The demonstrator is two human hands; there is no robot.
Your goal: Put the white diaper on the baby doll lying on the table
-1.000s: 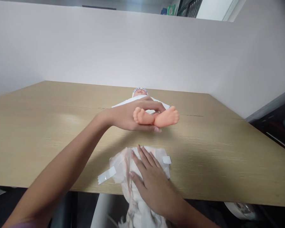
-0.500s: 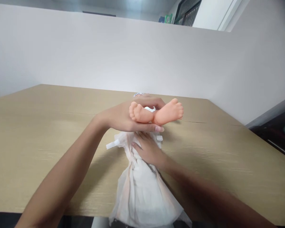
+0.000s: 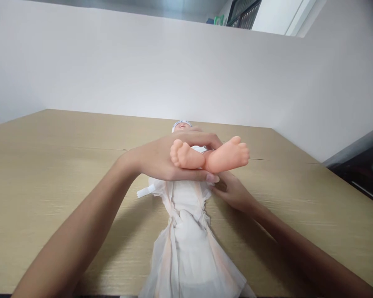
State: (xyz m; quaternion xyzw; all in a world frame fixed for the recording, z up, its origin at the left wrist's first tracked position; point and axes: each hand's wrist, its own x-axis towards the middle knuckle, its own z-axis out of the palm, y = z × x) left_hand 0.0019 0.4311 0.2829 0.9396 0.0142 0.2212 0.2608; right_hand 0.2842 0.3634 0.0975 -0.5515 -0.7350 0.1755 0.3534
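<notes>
A baby doll lies on its back, with its two bare feet (image 3: 228,155) raised toward me. My left hand (image 3: 161,159) is wrapped round the doll's ankles, the thumb below and the fingers above. An opened white diaper (image 3: 189,231) is spread under the doll and reaches toward me past the near table edge. One white fastening tab (image 3: 146,191) sticks out at its left. My right hand (image 3: 236,192) is at the diaper's far right corner, thumb and fingers closed on its edge; some fingertips are hidden. The doll's head (image 3: 182,126), in a white band with blue marks, shows behind my left hand.
The wooden table (image 3: 65,145) extends on both sides of the doll. A white wall (image 3: 127,70) rises behind it. At the right side is a dark object (image 3: 360,174) beside the table.
My right hand has moved from the middle of the diaper to its right edge. My left hand, with the doll's ankles, has shifted slightly right and down in view; more of the doll's head shows.
</notes>
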